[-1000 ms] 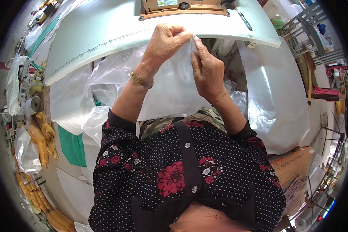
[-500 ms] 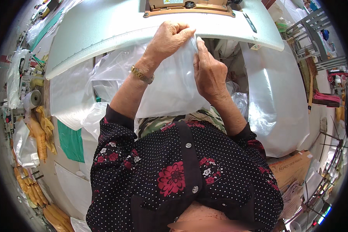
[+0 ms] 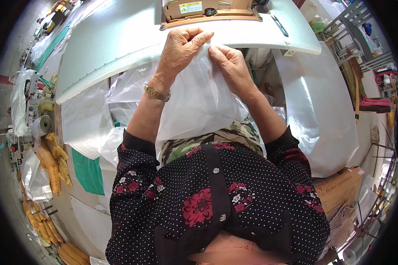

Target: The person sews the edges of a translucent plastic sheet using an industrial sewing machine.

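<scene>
A translucent white plastic sheet point(image 3: 194, 99) hangs over the near edge of the white table and down to my lap. My left hand point(image 3: 181, 46), with a gold watch point(image 3: 157, 92) on its wrist, is closed in a pinch on the sheet's upper edge. Just to the right, my right hand point(image 3: 232, 66) grips the same edge between thumb and bent fingers. A small gap separates the two hands, with a fold of plastic rising between them. Whether the sheet is a single layer or a bag, I cannot tell.
Beyond my hands stands the brown base of a machine point(image 3: 212, 15) on the white table point(image 3: 115, 44), which bears a ruler scale point(image 3: 115, 64). A dark slim tool point(image 3: 280, 26) lies to its right. More plastic sheeting point(image 3: 311, 110) hangs right. A cardboard box point(image 3: 340, 187) sits lower right.
My right hand has turned and shifted left, its straighter fingers now bent into a pinch on the sheet. My left hand stays closed on the plastic. The view has shifted slightly.
</scene>
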A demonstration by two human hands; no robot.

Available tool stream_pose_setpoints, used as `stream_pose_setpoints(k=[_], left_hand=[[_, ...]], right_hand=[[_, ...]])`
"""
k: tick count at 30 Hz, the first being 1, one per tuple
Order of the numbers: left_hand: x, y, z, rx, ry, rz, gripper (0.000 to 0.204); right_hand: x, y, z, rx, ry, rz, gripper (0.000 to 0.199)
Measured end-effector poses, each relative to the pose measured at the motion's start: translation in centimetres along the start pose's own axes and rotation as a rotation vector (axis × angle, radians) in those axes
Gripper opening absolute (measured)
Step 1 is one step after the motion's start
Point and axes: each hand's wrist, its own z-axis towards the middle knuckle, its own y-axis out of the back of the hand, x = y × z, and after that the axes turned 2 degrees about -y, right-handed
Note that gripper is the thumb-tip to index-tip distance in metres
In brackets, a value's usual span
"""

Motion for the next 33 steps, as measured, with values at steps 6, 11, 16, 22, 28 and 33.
stream_pose_setpoints(k=[6, 11, 16, 22, 28, 33], left_hand=[[-0.3, 2.4, 1.4, 0.140, 0.144, -0.221, 0.023], [-0.4, 3.5, 3.2, 0.182, 0.141, -0.252, 0.021], [0.5, 4.2, 4.4, 0.140, 0.219, -0.232, 0.024], [0.8, 4.4, 4.0, 0.075, 0.296, -0.206, 0.027], [-1.5, 4.9, 4.9, 0.136, 0.032, 0.042, 0.022], [-5.9, 8.5, 8.7, 0.234, -0.675, -0.578, 0.011]], right_hand=[[1.8, -0.8, 1.2, -0.153, 0.180, -0.370, 0.028], [2.6, -1.3, 2.4, -0.307, 0.540, -1.003, 0.022], [2.1, -1.6, 3.2, -0.295, 0.628, -1.398, 0.035], [2.6, -1.4, 3.6, -0.150, 0.532, -1.622, 0.044], [4.1, -1.9, 4.0, -0.179, 0.603, -1.579, 0.043], [11.6, -1.2, 5.0, 0.090, 0.675, -0.609, 0.025]])
